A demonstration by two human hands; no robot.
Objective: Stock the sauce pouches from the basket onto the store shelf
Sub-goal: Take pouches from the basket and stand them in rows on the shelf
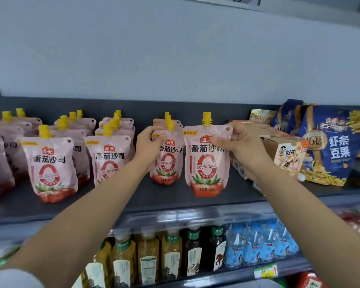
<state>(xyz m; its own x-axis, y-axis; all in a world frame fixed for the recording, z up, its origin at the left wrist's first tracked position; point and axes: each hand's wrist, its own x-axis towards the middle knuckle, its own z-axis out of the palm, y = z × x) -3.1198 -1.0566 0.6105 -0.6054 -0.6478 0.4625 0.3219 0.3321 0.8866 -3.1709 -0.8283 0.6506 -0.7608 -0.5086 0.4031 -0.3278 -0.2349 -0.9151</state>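
while each grip clasps a pouch: left hand (149,143), right hand (240,143), snack boxes (287,152) crowding right

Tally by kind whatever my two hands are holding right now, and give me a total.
Sauce pouches: 2, the row-front pouch in the left hand, the lone pouch in the right hand.
Snack boxes: 0.
Total: 2.
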